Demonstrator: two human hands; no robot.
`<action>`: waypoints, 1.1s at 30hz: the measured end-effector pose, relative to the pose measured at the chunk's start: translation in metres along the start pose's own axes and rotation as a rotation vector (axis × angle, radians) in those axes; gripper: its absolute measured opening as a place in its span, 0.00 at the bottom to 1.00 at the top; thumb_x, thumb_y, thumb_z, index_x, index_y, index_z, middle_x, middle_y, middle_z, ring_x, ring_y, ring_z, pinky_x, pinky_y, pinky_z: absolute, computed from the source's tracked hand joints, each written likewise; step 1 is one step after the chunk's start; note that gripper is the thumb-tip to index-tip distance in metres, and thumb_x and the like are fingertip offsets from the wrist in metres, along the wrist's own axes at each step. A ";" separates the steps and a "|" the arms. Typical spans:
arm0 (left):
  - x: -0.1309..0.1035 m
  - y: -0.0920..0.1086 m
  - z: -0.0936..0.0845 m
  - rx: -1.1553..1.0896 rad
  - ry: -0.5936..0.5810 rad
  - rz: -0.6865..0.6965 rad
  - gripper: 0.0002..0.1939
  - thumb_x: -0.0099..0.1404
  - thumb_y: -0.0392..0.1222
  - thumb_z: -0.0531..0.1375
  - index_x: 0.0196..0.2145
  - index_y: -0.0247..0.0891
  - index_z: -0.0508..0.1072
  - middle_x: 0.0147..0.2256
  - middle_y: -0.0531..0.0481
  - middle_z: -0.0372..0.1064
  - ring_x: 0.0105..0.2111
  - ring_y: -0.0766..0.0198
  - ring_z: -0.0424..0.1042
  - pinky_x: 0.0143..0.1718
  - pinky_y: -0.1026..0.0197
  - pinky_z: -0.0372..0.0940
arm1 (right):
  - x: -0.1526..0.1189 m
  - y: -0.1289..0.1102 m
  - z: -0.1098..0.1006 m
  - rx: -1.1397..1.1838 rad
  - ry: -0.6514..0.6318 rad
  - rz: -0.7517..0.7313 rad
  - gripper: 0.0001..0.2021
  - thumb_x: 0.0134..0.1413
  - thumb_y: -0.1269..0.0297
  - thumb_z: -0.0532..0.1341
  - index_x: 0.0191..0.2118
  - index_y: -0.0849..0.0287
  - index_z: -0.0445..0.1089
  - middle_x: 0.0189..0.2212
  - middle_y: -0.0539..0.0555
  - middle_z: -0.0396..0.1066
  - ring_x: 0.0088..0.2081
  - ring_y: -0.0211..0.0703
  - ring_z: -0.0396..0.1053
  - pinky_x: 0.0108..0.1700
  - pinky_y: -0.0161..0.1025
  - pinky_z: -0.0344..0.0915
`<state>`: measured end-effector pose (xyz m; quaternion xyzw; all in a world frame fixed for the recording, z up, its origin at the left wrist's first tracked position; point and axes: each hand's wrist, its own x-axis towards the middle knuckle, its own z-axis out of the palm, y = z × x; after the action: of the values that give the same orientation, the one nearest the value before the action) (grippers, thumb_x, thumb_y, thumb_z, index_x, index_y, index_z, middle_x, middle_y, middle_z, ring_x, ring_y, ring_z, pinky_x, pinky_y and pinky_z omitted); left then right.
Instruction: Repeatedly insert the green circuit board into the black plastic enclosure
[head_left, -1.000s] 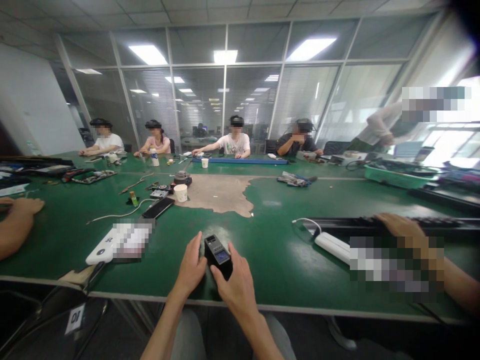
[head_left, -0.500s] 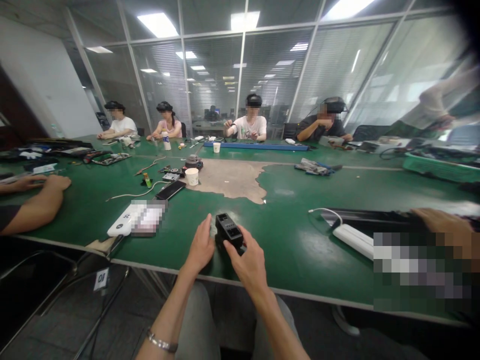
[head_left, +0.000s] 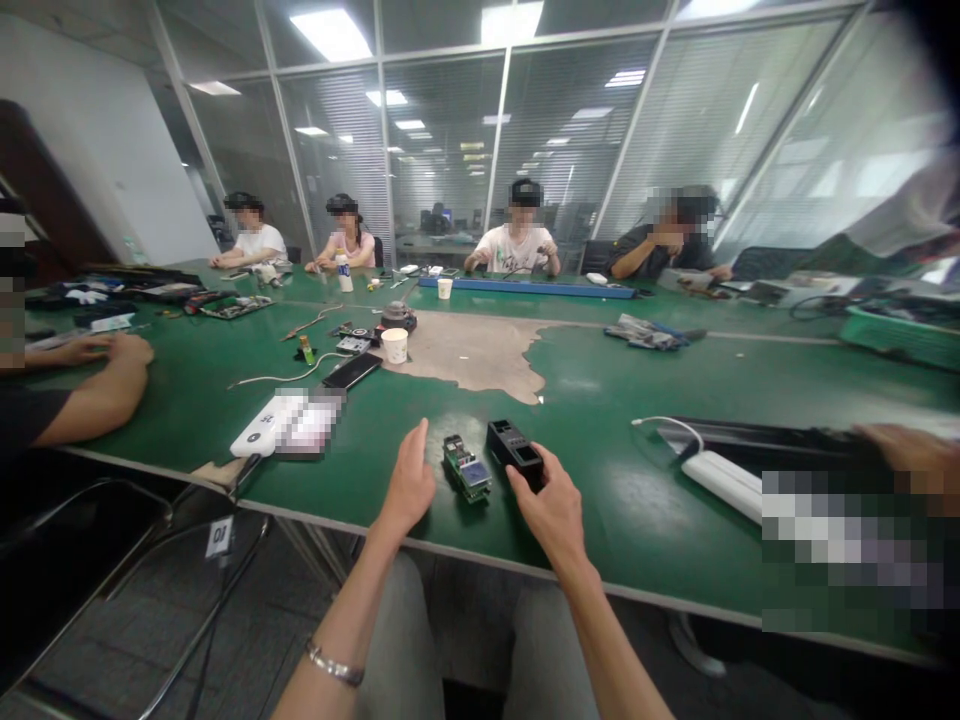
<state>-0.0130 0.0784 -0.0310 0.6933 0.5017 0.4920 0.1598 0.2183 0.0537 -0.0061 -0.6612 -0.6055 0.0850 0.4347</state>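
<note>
In front of me on the green table (head_left: 600, 470) stands a green circuit board assembly (head_left: 466, 470) with a small bluish screen, its parts exposed. My right hand (head_left: 553, 508) grips a black plastic housing (head_left: 513, 448) with cut-out openings, held just right of the board. The fingers wrap the housing's near right side. To the left of the board my left hand (head_left: 409, 487) is upright with its fingers stretched out. It holds nothing and is apart from the board.
A black phone (head_left: 352, 372), a white power bank (head_left: 262, 425) and a paper cup (head_left: 394, 345) lie ahead to the left. At right is a white device with a cable (head_left: 724, 485), near another person's hand (head_left: 911, 460). Several people sit across the table.
The black housing has come off the circuit board, which is now exposed on the table. My right hand has moved right with the housing; my left hand stays beside the board.
</note>
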 end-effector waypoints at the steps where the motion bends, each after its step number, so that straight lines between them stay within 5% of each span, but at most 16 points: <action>1: 0.000 0.001 0.000 -0.001 0.001 -0.005 0.39 0.56 0.24 0.47 0.66 0.37 0.53 0.63 0.39 0.55 0.62 0.55 0.58 0.66 0.43 0.50 | -0.001 0.002 0.001 -0.015 -0.001 -0.003 0.28 0.53 0.52 0.59 0.57 0.60 0.64 0.45 0.62 0.73 0.45 0.55 0.70 0.47 0.50 0.66; 13: 0.000 0.003 0.001 -0.013 0.013 -0.026 0.40 0.55 0.25 0.49 0.66 0.40 0.53 0.63 0.42 0.56 0.62 0.55 0.59 0.66 0.44 0.50 | -0.006 0.007 -0.001 -0.010 0.110 -0.111 0.34 0.52 0.54 0.61 0.62 0.65 0.58 0.56 0.66 0.66 0.55 0.58 0.63 0.55 0.54 0.62; 22: 0.001 0.004 0.000 -0.022 0.005 -0.035 0.40 0.56 0.27 0.50 0.66 0.41 0.53 0.62 0.42 0.57 0.60 0.55 0.62 0.65 0.44 0.52 | -0.009 0.003 -0.007 -0.025 0.057 -0.100 0.24 0.55 0.58 0.59 0.56 0.63 0.65 0.47 0.63 0.72 0.48 0.57 0.67 0.49 0.53 0.65; 33: 0.001 0.010 -0.001 -0.053 0.012 -0.074 0.36 0.60 0.29 0.50 0.66 0.39 0.52 0.61 0.40 0.58 0.60 0.55 0.62 0.64 0.44 0.53 | -0.012 -0.060 -0.022 0.415 -0.057 0.029 0.21 0.53 0.53 0.62 0.51 0.57 0.70 0.43 0.56 0.76 0.39 0.47 0.74 0.43 0.43 0.71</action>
<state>-0.0085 0.0746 -0.0229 0.6668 0.5147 0.5032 0.1932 0.1857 0.0267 0.0428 -0.5633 -0.5774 0.2328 0.5433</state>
